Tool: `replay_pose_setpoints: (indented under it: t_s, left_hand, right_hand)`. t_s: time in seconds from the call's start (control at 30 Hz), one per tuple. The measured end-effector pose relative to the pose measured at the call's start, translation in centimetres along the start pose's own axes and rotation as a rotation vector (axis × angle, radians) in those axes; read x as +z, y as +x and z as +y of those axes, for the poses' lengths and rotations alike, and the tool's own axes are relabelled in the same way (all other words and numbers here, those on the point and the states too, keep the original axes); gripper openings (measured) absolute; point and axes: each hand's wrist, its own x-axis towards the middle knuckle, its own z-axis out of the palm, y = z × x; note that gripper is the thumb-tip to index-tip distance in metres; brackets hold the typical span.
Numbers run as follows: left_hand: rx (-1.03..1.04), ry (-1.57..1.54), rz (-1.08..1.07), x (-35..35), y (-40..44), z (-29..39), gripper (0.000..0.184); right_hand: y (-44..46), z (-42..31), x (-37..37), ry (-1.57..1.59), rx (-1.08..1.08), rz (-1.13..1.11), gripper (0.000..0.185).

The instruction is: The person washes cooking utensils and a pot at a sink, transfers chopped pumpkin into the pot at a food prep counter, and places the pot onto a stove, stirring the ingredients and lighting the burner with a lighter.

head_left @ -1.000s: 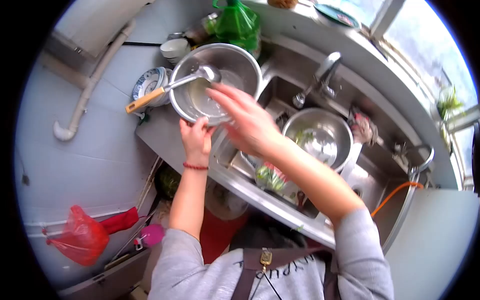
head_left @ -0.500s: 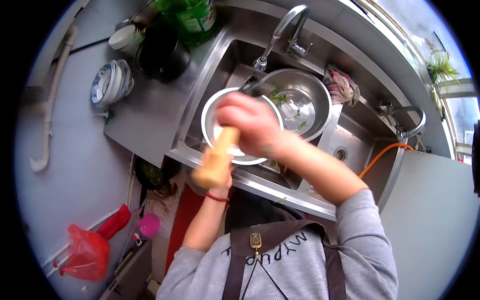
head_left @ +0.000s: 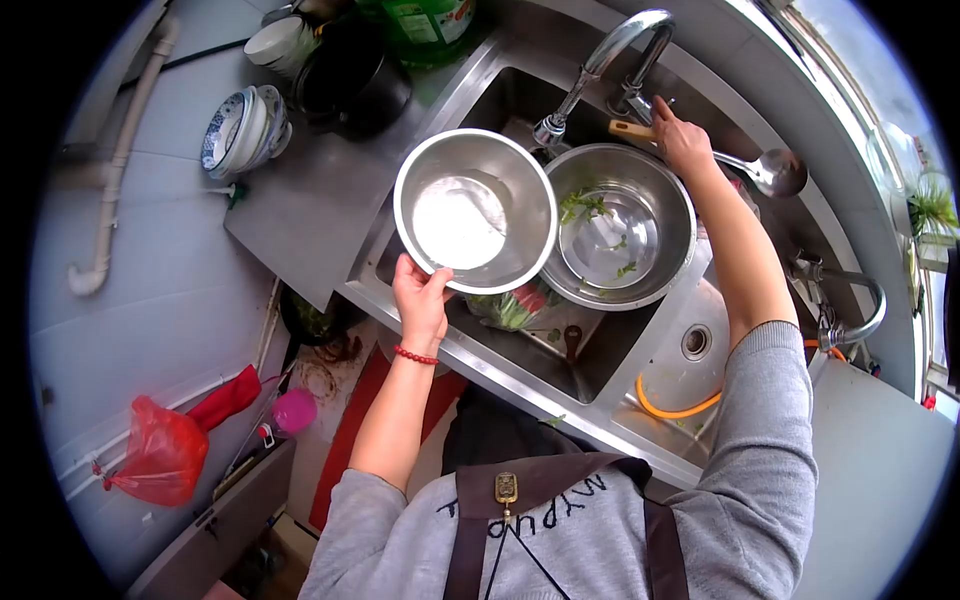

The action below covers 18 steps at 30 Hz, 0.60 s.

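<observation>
The left hand [head_left: 422,305] grips the near rim of a steel bowl [head_left: 476,212] at the centre of the frame. Just right of it, a steel basin [head_left: 622,228] holds green leaves [head_left: 584,206]. The right hand [head_left: 684,145] is at the faucet [head_left: 632,62], upper right, by a wooden-handled ladle [head_left: 776,173].
</observation>
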Motion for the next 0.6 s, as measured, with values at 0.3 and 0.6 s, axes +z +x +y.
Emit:
replay_pose_setpoints:
  t_s: [0.3, 0.6]
  left_hand:
    - [-0.144, -0.204, -0.048, 3.6, 2.5, -7.8, 0.038]
    - [-0.264, -0.173, -0.075, 7.7, 3.4, -14.8, 0.035]
  right_hand:
    - [-0.3, -0.3, -0.7, -0.038, -0.040, -0.155, 0.033]
    - [-1.3, -8.6, -5.6, 2.158, -0.043, -0.304, 0.068]
